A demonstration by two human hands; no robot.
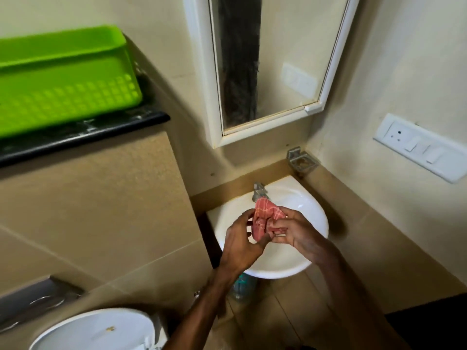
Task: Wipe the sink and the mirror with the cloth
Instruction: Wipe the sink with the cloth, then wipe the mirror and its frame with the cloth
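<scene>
Both hands [242, 238] gripping cloth [265, 218], over sink [310, 210]

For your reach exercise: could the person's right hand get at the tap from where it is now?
Probably yes: the right hand holds the cloth over the sink, just before the tap, nothing between.

Your hands [265, 233] hide part of the cloth [265, 218] and sink basin [303, 198]; the green basket [63, 79] (blurred) and mirror [278, 59] run off frame.
</scene>
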